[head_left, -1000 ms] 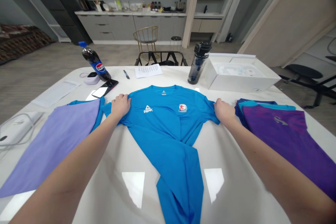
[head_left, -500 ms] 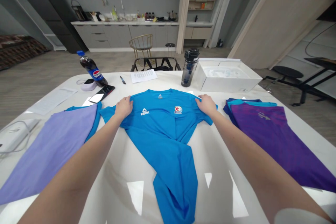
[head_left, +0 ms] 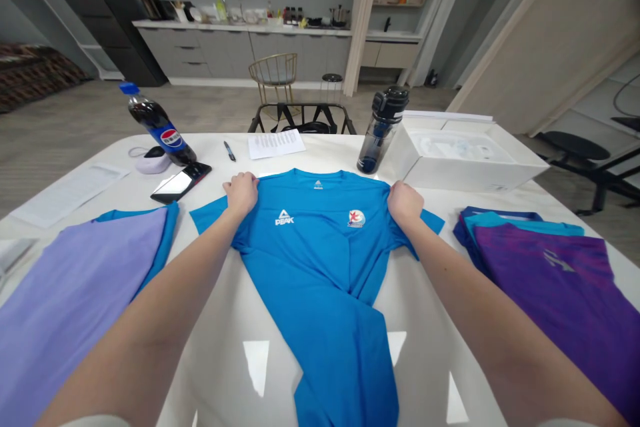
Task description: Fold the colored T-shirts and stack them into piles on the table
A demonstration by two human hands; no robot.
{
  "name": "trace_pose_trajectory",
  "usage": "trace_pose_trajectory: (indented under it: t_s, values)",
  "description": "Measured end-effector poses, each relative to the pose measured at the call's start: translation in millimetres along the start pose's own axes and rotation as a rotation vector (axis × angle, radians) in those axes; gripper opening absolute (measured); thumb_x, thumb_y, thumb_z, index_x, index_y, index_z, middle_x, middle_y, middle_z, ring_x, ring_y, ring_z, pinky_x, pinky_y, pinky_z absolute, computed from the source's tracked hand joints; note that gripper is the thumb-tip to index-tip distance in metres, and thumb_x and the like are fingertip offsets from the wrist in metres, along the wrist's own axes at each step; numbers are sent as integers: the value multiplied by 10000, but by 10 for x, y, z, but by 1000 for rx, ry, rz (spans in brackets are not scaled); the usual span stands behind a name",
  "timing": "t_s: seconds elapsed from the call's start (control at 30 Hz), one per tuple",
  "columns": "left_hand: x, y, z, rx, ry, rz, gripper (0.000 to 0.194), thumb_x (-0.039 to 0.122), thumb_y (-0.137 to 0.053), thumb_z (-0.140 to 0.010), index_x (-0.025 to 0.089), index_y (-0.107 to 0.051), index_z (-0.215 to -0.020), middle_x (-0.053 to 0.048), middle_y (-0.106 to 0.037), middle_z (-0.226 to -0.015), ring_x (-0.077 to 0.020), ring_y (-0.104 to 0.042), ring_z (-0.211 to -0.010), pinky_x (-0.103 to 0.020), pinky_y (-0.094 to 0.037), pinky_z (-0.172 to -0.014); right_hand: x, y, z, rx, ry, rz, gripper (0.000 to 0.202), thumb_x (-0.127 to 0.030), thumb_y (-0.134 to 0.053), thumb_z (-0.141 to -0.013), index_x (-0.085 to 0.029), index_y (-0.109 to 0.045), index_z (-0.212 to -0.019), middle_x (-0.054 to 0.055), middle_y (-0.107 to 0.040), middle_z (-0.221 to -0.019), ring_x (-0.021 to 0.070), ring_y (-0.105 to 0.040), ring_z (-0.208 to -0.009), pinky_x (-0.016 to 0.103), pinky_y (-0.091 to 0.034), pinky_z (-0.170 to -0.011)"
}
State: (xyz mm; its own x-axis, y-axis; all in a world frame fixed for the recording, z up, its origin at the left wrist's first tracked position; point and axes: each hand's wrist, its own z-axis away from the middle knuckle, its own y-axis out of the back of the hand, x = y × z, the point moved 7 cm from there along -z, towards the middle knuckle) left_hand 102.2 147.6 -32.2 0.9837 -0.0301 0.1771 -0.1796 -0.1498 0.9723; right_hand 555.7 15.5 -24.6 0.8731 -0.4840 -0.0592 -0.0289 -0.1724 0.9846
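Note:
A blue T-shirt point(head_left: 315, 240) lies front side up on the white table, collar at the far end, with a white logo and a round badge on its chest. Its lower part is twisted and bunched toward me. My left hand point(head_left: 241, 193) is closed on the shoulder at the left of the collar. On the other shoulder, my right hand point(head_left: 405, 203) grips the cloth with its fingers curled in. Both sleeves stick out past my hands. Between the hands the shoulder line looks stretched fairly straight.
Folded lilac clothing point(head_left: 95, 267) lies left, a purple shirt pile point(head_left: 555, 280) right. Farther back are a cola bottle point(head_left: 163, 127), a phone point(head_left: 181, 182), a pen point(head_left: 229, 151), a paper sheet point(head_left: 277, 144), a dark drink bottle point(head_left: 383, 130) and a white box point(head_left: 465, 167).
Both hands have closed from loosely resting fingers into grips on the shirt's shoulders. The chest cloth looks flatter and wider. The camera view has shifted closer and tilted slightly.

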Motion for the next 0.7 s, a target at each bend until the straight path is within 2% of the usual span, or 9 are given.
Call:
trace_pose_trajectory:
  t_s: [0.13, 0.2, 0.23, 0.33, 0.47, 0.6, 0.7]
  values:
    - [263, 108, -62, 120, -91, 12, 348, 305, -372, -1011, 173, -604, -1235, -186, -606, -1286, -359, -513, -1214, -526, -342, -1017, 15, -28, -88, 46, 12, -8, 383, -296, -342, -1049, -120, -663, -1159, 192, -734, -1032, 304, -697, -945, 371, -451, -802]
    - [469, 204, 62, 168, -215, 26, 364, 289, -386, -1009, 174, -590, -1288, -183, -587, -1323, -351, -503, -1241, -522, -320, -1044, -36, 26, -45, 81, 70, -42, 369, -314, -367, -1044, -134, -650, -1196, 180, -729, -1070, 302, -681, -969, 375, -439, -822]
    - [591, 237, 168, 156, -296, 39, 360, 283, -396, -1007, 182, -598, -1287, -174, -589, -1324, -341, -508, -1243, -514, -315, -1053, -86, 67, 7, 93, 122, -67, 360, -327, -385, -1041, -142, -648, -1202, 173, -724, -1093, 301, -671, -988, 377, -434, -834]
    - [979, 266, 650, -15, -552, 118, 313, 291, -422, -1007, 221, -652, -1207, -119, -640, -1266, -290, -557, -1191, -465, -351, -1034, -295, 199, 297, 81, 334, -164, 334, -367, -433, -1031, -167, -668, -1159, 149, -711, -1107, 289, -640, -1023, 371, -426, -851]
    - [1378, 314, 1516, -224, -783, 256, 302, 377, -439, -1024, 245, -680, -1149, -62, -694, -1210, -236, -602, -1132, -420, -378, -1022, -545, 349, 917, 1, 575, -294, 289, -390, -489, -1023, -202, -708, -1021, 107, -707, -1022, 256, -627, -1007, 335, -416, -827]
    - [1591, 375, 2304, -333, -867, 323, 399, 500, -485, -1000, 272, -635, -1291, -56, -675, -1295, -234, -576, -1217, -421, -352, -1074, -569, 405, 1526, -111, 638, -411, 281, -395, -545, -1006, -208, -716, -883, 61, -692, -874, 205, -630, -862, 296, -420, -772]
    - [1684, 422, 2743, -355, -894, 303, 459, 496, -525, -967, 272, -600, -1360, -64, -653, -1322, -250, -551, -1251, -451, -317, -1117, -432, 426, 1897, -178, 620, -467, 256, -378, -565, -992, -206, -723, -887, 51, -690, -856, 187, -625, -810, 281, -429, -752]
